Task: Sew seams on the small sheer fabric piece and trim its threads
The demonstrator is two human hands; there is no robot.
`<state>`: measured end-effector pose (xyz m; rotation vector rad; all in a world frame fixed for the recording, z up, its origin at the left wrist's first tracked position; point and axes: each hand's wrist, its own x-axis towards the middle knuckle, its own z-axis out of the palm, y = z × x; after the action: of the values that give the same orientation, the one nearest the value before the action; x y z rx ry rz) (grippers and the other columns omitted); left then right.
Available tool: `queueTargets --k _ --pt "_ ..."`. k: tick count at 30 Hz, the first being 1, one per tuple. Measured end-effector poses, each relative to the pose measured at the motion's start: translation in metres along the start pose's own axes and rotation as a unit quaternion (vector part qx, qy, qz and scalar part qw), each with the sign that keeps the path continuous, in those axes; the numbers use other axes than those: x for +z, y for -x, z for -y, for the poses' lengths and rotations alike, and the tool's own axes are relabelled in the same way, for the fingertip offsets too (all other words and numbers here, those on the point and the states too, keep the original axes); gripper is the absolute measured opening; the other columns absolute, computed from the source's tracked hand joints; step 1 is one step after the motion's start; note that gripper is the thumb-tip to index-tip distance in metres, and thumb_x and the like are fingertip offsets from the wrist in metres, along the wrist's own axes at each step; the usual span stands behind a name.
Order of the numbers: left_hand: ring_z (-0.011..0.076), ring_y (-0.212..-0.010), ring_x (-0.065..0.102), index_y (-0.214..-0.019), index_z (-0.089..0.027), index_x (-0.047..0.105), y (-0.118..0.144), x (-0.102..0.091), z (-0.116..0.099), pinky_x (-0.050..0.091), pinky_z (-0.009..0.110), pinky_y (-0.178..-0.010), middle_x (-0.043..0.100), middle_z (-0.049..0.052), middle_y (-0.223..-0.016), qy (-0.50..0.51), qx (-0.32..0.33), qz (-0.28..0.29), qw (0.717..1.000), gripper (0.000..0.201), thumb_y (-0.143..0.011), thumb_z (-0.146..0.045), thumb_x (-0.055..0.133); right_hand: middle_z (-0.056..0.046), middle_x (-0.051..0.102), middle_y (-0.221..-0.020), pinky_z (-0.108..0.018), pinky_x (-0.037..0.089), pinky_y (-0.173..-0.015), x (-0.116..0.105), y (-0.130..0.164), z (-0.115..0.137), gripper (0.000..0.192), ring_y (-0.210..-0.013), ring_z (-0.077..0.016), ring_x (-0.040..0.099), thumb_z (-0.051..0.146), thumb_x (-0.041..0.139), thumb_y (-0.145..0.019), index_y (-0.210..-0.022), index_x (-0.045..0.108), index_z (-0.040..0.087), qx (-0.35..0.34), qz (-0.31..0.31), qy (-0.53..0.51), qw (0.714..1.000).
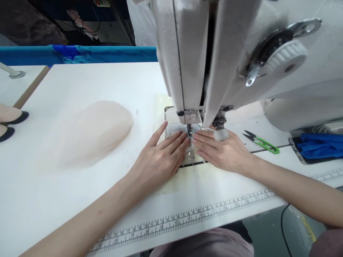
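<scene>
head view: both hands, left hand and right hand, are spread flat on thin cloth; fingertips could be caught by the needle.

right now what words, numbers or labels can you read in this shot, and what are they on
"5", "10", "15": partly legible numbers on the printed ruler scale along the white table's front edge; the rest of its figures are too blurred.
Red-and-yellow sign at the top edge: too small to read.
White sewing machine: no readable brand.
</scene>
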<state>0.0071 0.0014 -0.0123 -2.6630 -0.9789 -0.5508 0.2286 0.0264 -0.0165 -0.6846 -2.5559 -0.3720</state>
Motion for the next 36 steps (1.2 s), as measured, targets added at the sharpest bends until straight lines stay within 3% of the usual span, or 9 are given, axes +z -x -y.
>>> queueTargets --k 28,36 --pt "0.0269 -0.114 0.062 -0.115 -0.007 0.064 -0.0016 -0.0003 0.0019 0.032 0.055 -0.113 0.065 0.016 -0.122 0.010 -0.015 0.005 1.000 0.028 -0.093 -0.014 0.048 -0.007 0.074 -0.098 -0.038 0.050 -0.097 -0.0001 -0.0022 0.0000 0.023 -0.102 -0.0199 0.066 0.021 0.049 -0.095 -0.098 0.070 0.012 0.010 -0.013 -0.019 1.000" --pt "0.0280 -0.112 0.063 -0.119 -0.008 0.062 -0.0021 -0.0005 0.0014 0.036 0.057 -0.110 0.065 0.015 -0.121 0.012 -0.010 -0.003 1.000 0.031 -0.093 -0.014 0.047 -0.015 0.068 -0.105 -0.038 0.053 -0.087 -0.0045 -0.0030 -0.0012 0.025 -0.103 -0.0229 0.061 0.007 0.041 -0.091 -0.095 0.065 0.010 0.070 -0.011 -0.080 0.994"
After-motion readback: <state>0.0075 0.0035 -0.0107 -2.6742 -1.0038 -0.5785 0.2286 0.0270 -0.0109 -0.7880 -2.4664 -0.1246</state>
